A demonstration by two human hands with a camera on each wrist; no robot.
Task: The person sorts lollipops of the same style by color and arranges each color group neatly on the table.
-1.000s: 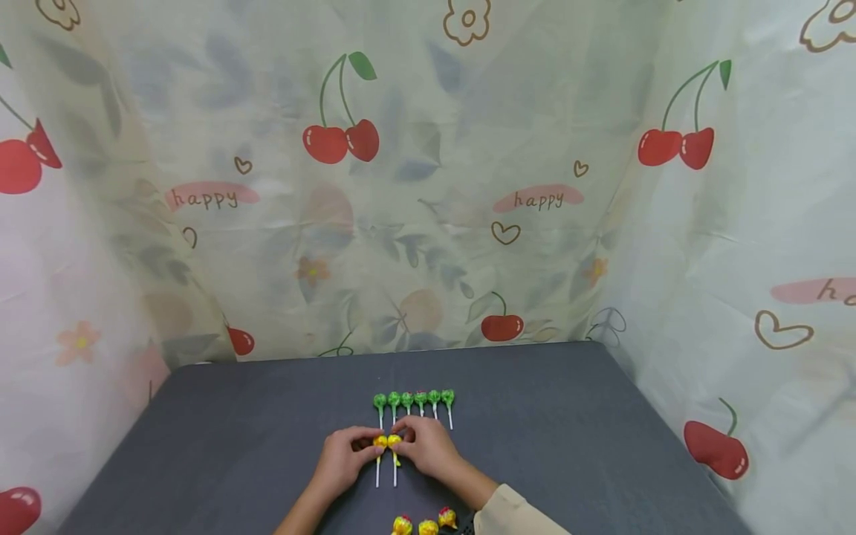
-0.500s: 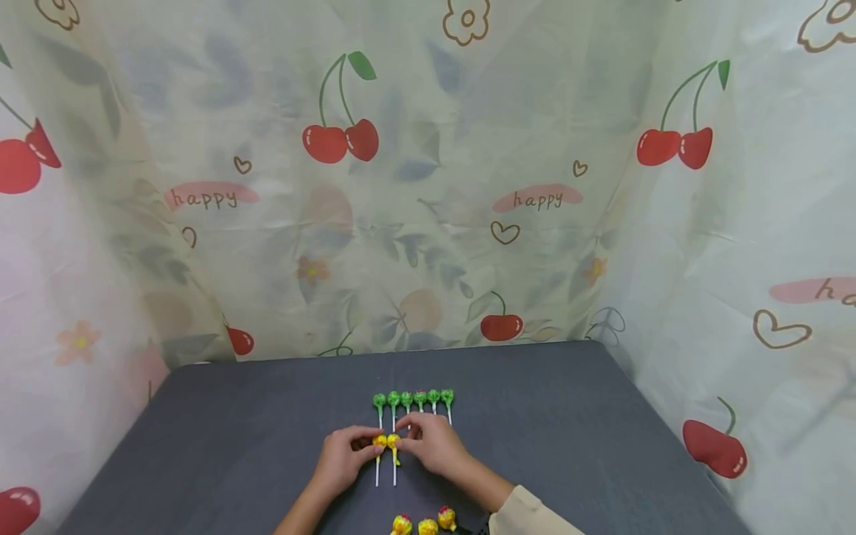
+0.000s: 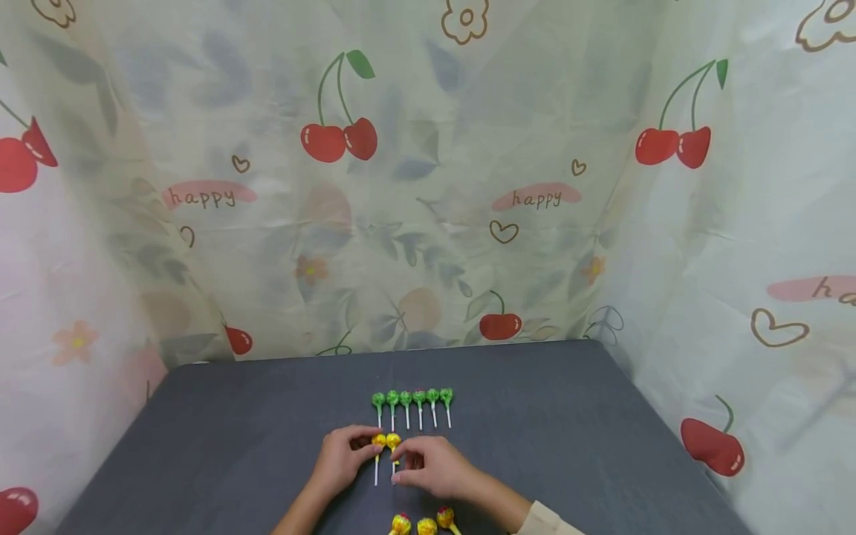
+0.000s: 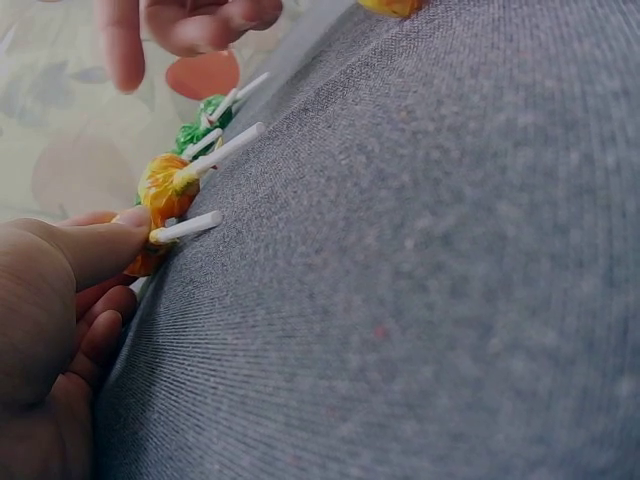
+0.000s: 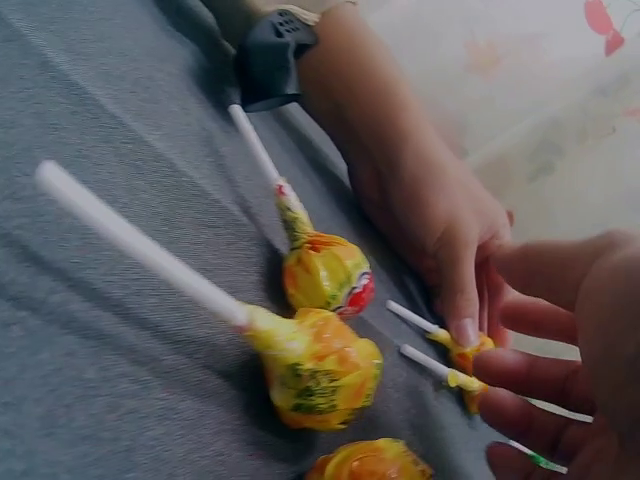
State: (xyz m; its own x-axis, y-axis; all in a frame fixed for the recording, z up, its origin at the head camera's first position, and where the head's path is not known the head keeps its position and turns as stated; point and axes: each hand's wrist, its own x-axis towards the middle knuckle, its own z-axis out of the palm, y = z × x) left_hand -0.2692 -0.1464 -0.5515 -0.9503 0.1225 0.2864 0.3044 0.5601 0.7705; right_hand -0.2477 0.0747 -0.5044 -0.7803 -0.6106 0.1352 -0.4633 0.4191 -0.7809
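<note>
In the head view two yellow-wrapped lollipops lie side by side, white sticks toward me. My left hand (image 3: 342, 459) pinches the head of the left lollipop (image 3: 379, 441) between thumb and fingers; its stick (image 4: 190, 227) shows in the left wrist view. Beside it is the right lollipop (image 3: 393, 441). My right hand (image 3: 440, 468) hovers by that one's stick, and the left wrist view shows these fingers (image 4: 122, 50) apart from it, holding nothing. Behind the pair runs a row of several green lollipops (image 3: 419, 397), sticks also pointing my way.
Three more yellow lollipops (image 5: 320, 370) lie near the front of the dark grey cloth-covered table (image 3: 568, 446). A patterned curtain (image 3: 428, 186) with cherries encloses the table at the back and sides.
My right hand has let go of the right yellow lollipop's head and moved back toward me along its stick, uncovering the green lollipops' sticks. My left hand has stayed in place.
</note>
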